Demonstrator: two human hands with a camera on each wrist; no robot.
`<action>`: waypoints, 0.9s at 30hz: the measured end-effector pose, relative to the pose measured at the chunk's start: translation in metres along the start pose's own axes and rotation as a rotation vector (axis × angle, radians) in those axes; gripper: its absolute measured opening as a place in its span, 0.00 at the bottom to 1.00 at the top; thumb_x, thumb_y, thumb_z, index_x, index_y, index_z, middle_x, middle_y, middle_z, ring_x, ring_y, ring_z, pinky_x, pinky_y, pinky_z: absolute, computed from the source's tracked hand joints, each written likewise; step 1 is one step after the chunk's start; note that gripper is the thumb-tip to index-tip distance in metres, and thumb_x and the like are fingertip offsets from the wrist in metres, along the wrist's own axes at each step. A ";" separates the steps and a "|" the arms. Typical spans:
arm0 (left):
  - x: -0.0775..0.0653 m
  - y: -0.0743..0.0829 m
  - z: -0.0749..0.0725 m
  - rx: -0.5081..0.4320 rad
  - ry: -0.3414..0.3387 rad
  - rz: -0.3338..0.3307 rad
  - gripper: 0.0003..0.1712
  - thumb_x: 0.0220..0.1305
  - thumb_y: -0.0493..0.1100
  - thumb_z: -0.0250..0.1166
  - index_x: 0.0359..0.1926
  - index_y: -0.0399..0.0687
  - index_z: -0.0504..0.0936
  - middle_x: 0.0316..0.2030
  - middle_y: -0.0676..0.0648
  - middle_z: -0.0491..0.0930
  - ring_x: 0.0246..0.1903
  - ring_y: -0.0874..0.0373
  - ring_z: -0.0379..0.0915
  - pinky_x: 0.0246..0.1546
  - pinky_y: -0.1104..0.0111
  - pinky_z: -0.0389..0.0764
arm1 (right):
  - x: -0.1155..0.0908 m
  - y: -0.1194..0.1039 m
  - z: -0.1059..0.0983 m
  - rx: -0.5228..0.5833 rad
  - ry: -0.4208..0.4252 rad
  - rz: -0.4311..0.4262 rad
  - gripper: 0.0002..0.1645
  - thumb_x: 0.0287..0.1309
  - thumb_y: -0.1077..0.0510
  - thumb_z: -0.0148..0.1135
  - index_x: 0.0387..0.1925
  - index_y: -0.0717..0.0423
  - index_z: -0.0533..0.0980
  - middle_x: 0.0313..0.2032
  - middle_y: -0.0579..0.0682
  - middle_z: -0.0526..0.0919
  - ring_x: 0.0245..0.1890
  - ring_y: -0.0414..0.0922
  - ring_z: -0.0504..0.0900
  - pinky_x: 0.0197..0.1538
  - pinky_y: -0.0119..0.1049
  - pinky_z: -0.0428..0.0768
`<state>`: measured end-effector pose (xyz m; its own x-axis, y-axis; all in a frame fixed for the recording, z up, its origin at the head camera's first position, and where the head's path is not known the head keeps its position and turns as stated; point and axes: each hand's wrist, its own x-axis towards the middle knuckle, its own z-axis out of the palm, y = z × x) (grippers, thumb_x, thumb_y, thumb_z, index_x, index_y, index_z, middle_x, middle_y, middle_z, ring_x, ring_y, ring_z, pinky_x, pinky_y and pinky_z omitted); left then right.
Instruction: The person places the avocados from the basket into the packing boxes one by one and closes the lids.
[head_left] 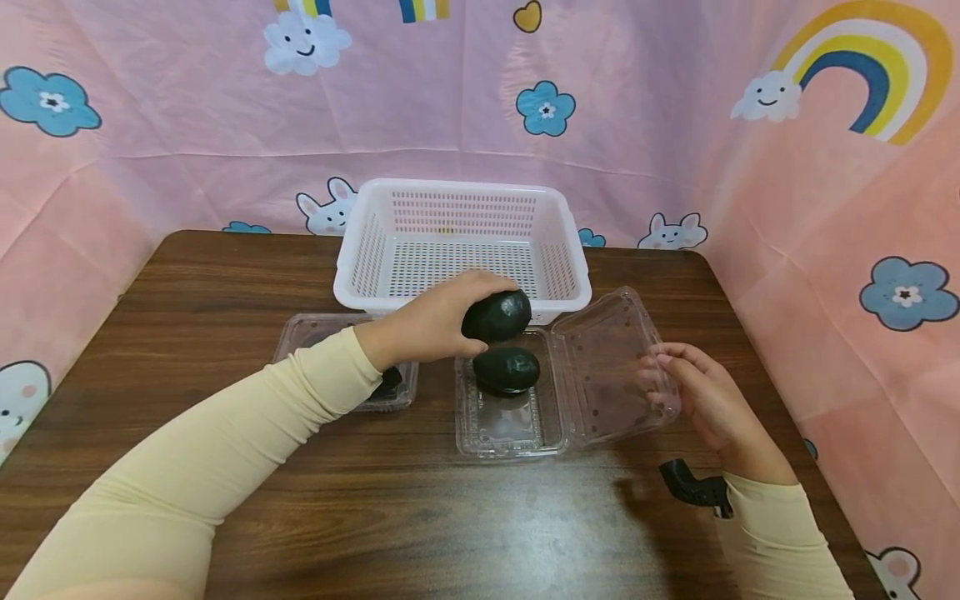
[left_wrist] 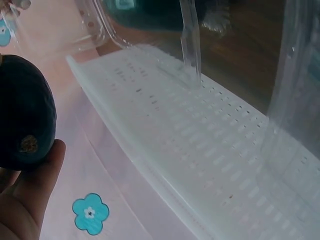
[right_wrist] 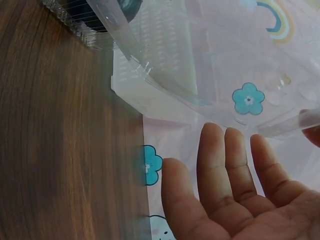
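Observation:
In the head view my left hand (head_left: 431, 321) grips a dark green avocado (head_left: 504, 315), lifted over an opened clear plastic clamshell box (head_left: 512, 429). The stem scar of that avocado (left_wrist: 25, 115) shows in the left wrist view. A second avocado (head_left: 507, 369) lies inside the box. My right hand (head_left: 716, 408) is at the outer edge of the raised clear lid (head_left: 607, 375). Its thumb is at the rim, and its other fingers, nearly straight, show through the plastic from behind. The right wrist view has their fingertips (right_wrist: 212, 132) right at the lid's edge.
Behind the boxes stands a white perforated basket (head_left: 367, 275) on the brown wooden table (head_left: 337, 517). Another clear clamshell box (head_left: 307, 329) with something dark inside is partly hidden by my left arm. Patterned pink cloth (head_left: 450, 108) surrounds the table's back and sides.

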<state>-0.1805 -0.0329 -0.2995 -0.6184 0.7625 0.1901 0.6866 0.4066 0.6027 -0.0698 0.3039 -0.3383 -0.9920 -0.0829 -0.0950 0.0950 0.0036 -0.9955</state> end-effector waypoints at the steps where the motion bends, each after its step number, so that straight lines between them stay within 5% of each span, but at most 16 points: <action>1: 0.000 0.001 0.001 -0.005 -0.005 0.000 0.42 0.47 0.32 0.74 0.66 0.43 0.70 0.61 0.42 0.71 0.61 0.49 0.65 0.60 0.55 0.68 | 0.000 0.000 0.000 0.002 0.000 0.001 0.07 0.72 0.58 0.49 0.45 0.52 0.73 0.40 0.41 0.83 0.40 0.37 0.83 0.38 0.31 0.82; 27: -0.019 0.017 0.030 0.036 -0.170 -0.007 0.44 0.47 0.32 0.74 0.67 0.47 0.69 0.61 0.45 0.69 0.58 0.52 0.68 0.56 0.59 0.73 | -0.002 0.000 0.001 -0.011 -0.013 -0.014 0.08 0.73 0.58 0.48 0.46 0.53 0.73 0.41 0.42 0.83 0.42 0.36 0.83 0.40 0.31 0.82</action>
<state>-0.1454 -0.0255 -0.3162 -0.5516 0.8326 0.0498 0.6977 0.4278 0.5746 -0.0678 0.3033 -0.3384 -0.9920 -0.0964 -0.0815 0.0805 0.0138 -0.9967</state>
